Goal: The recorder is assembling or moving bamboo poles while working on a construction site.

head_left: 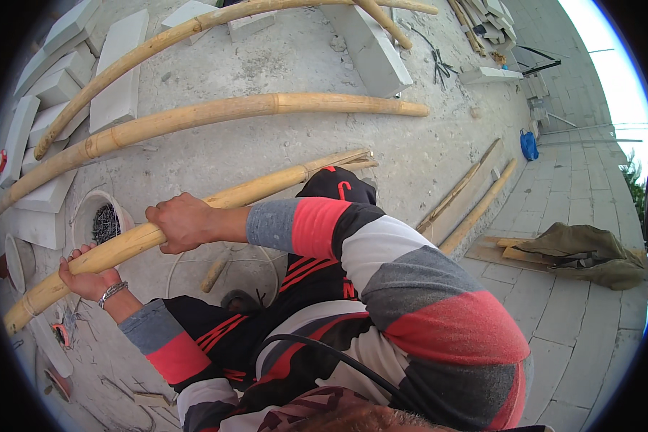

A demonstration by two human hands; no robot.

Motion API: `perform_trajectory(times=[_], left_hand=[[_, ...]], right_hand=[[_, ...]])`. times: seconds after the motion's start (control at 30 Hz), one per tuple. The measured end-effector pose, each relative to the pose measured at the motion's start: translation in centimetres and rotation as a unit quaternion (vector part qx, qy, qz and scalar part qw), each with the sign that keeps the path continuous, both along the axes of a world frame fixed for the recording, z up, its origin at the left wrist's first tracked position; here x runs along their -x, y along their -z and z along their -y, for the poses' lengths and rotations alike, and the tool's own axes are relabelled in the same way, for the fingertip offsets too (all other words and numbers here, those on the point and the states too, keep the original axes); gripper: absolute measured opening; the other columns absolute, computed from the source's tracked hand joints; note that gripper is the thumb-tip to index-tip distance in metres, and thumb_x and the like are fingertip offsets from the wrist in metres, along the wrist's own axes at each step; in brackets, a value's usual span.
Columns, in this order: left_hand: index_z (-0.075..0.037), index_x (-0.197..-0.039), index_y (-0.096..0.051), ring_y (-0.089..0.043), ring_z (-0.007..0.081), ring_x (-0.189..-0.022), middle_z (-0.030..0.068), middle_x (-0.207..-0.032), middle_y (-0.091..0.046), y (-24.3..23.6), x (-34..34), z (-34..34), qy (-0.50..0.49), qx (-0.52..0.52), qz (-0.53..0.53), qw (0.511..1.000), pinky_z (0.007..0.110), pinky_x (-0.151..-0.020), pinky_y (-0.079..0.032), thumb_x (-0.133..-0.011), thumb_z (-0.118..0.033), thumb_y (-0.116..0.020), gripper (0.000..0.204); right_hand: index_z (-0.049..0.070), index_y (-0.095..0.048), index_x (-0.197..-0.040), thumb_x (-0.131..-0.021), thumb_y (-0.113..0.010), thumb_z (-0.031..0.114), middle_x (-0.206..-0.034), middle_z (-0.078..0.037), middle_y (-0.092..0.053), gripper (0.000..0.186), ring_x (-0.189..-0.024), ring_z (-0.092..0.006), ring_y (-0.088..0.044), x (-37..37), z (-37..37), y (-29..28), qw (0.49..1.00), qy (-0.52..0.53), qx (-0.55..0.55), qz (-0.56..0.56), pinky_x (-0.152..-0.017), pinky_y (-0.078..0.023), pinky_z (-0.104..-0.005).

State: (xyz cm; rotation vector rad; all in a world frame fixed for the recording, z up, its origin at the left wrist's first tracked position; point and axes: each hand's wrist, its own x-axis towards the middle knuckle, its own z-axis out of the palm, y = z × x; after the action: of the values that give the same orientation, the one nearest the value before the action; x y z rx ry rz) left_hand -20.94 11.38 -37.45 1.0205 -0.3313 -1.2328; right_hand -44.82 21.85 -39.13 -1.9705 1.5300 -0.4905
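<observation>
A thick yellow bamboo pole [255, 189] slants across in front of me, from the lower left up to a split, splintered end near the middle. My right hand [183, 222] is closed over it from above. Farther down toward the lower left, my left hand [93, 279], with a chain bracelet at its wrist, cups the pole from below, palm up and fingers curled round it. Just beyond the pole stands a whitish bucket [79, 216] holding many thin dark nails [106, 222]. My bent knee in black trousers is beside the pole's split end.
Two longer bamboo poles [216, 117] [173, 39] lie beyond on the dusty concrete floor. White blocks [119, 79] are piled at the far left. More poles [475, 209] lie along the right. An olive jacket [590, 252] and a blue bag [528, 145] are by the block wall.
</observation>
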Motion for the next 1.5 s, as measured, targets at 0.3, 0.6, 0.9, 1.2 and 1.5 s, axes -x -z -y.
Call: perform_trajectory(times=[0.3,0.6,0.9,1.2,1.5], left_hand=[[-0.010,-0.087,-0.050,-0.054,0.0226,-0.075,0.0045,-0.080,-0.051,-0.3,0.0,-0.1,-0.004,-0.009,0.000,1.000,0.041,-0.078,-0.049,-0.090,-0.033,-0.061,0.026],[-0.009,-0.087,-0.050,-0.053,0.0225,-0.075,0.0046,-0.080,-0.051,-0.9,0.2,-0.3,-0.006,-0.006,0.001,1.000,0.041,-0.078,-0.049,-0.090,-0.032,-0.062,0.026],[-0.010,-0.088,-0.050,-0.053,0.0222,-0.073,0.0044,-0.080,-0.051,-1.0,0.4,-0.4,-0.012,-0.004,0.002,1.000,0.041,-0.075,-0.049,-0.090,-0.031,-0.062,0.024],[-0.011,-0.088,-0.050,-0.054,0.0219,-0.073,0.0032,-0.079,-0.051,-1.2,0.3,-0.5,-0.017,-0.002,-0.002,1.000,0.040,-0.075,-0.049,-0.089,-0.030,-0.064,0.024],[-0.009,-0.088,-0.050,-0.054,0.0222,-0.071,0.0044,-0.079,-0.051,-1.6,1.0,-0.7,-0.032,-0.002,-0.002,0.999,0.040,-0.073,-0.050,-0.089,-0.028,-0.066,0.024]], right_hand=[[-0.003,-0.059,-0.105,-0.073,-0.074,0.031,-0.096,-0.023,-0.070,0.049,-0.091,-0.0394,-0.070,0.0,0.0,-0.6,1.000,0.000,-0.008,0.010,-0.081,-0.056,-0.0480],[-0.003,-0.059,-0.104,-0.073,-0.074,0.030,-0.095,-0.022,-0.070,0.048,-0.089,-0.0396,-0.070,-0.2,0.0,-0.6,1.000,0.000,-0.003,0.008,-0.080,-0.056,-0.0480],[-0.003,-0.058,-0.105,-0.074,-0.075,0.031,-0.096,-0.022,-0.070,0.048,-0.091,-0.0396,-0.070,-0.2,0.0,-0.5,1.000,0.002,-0.001,0.007,-0.080,-0.056,-0.0477],[-0.002,-0.059,-0.106,-0.074,-0.074,0.030,-0.096,-0.022,-0.070,0.048,-0.091,-0.0391,-0.070,-0.4,0.0,-0.7,1.000,0.004,-0.007,0.007,-0.081,-0.056,-0.0480],[-0.003,-0.058,-0.107,-0.073,-0.074,0.030,-0.095,-0.022,-0.069,0.050,-0.090,-0.0391,-0.070,-0.3,0.2,-0.4,1.000,-0.003,-0.003,0.010,-0.081,-0.056,-0.0471]])
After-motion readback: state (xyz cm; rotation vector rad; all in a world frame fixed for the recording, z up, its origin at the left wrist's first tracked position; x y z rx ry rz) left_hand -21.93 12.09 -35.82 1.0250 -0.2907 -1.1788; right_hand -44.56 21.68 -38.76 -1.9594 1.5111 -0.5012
